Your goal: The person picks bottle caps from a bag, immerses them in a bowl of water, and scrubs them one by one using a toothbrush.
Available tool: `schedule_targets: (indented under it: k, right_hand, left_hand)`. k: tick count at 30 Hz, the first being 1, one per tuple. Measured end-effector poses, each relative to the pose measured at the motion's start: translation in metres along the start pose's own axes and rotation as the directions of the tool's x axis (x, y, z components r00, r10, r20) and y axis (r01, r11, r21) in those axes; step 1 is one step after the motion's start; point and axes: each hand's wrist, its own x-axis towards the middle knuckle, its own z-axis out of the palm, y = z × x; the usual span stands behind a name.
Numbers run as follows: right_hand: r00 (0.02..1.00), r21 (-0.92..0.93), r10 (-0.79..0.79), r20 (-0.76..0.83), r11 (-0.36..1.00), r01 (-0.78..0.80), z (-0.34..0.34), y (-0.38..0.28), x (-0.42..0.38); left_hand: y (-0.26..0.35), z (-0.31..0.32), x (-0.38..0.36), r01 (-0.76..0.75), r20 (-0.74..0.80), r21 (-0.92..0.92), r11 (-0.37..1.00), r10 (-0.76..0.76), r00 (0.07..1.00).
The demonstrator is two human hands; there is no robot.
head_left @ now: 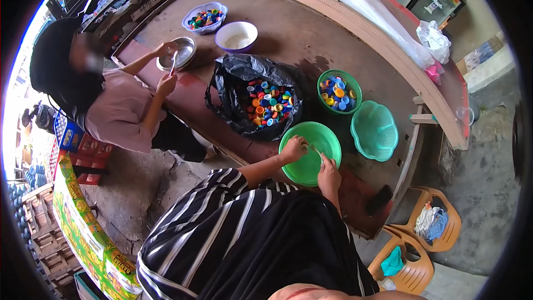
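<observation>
Over a green basin [305,169], my left hand [294,149] is closed on a small object, too small to make out. To its right, my right hand [328,172] grips a thin tool, whose tip points toward the left hand. Beyond the basin lies an open black plastic bag [230,108] full of colourful bottle caps [269,103]. A green basket [355,86] with more caps stands behind the basin, next to a pale green scalloped basket [374,131].
A co-worker [119,100] at the left holds a tool over a metal bowl [191,50]. Farther back are a white-purple bowl [236,37] and a scalloped bowl of caps [205,18]. A dark phone-like object [379,200] lies near the table's right edge, beside plastic chairs [444,219].
</observation>
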Motion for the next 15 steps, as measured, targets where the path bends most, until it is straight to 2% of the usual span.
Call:
schedule_targets:
  k: [3,6,9,12,13,15]
  right_hand:
    - [0.989,-0.055,-0.136,-0.057,0.990,0.133,0.018,0.010,0.007]
    - [0.995,-0.096,-0.087,0.057,0.991,0.092,0.027,0.014,0.009]
    - [0.999,0.085,-0.029,-0.018,0.996,0.030,-0.003,-0.015,-0.001]
    - [0.996,0.130,-0.088,-0.009,0.987,0.088,-0.004,-0.016,-0.005]
    - [0.999,0.104,-0.047,0.004,0.994,0.046,-0.004,-0.012,-0.004]
    - [0.999,0.049,0.035,0.026,0.998,-0.036,-0.002,-0.006,0.000]
  left_hand:
    - [-0.001,0.002,-0.002,-0.038,-0.032,0.013,0.999,0.038,0.999]
    - [-0.021,0.015,0.000,0.050,-0.066,-0.120,0.992,-0.058,0.996]
    - [-0.010,0.004,-0.001,0.109,-0.131,-0.082,0.991,-0.119,0.984]
    - [-0.004,-0.003,0.003,0.129,-0.062,-0.015,0.992,-0.130,0.990]
    - [0.002,-0.004,0.001,0.158,-0.057,0.011,0.987,-0.157,0.986]
    - [-0.001,-0.003,-0.002,0.151,-0.039,-0.058,0.987,-0.154,0.987]
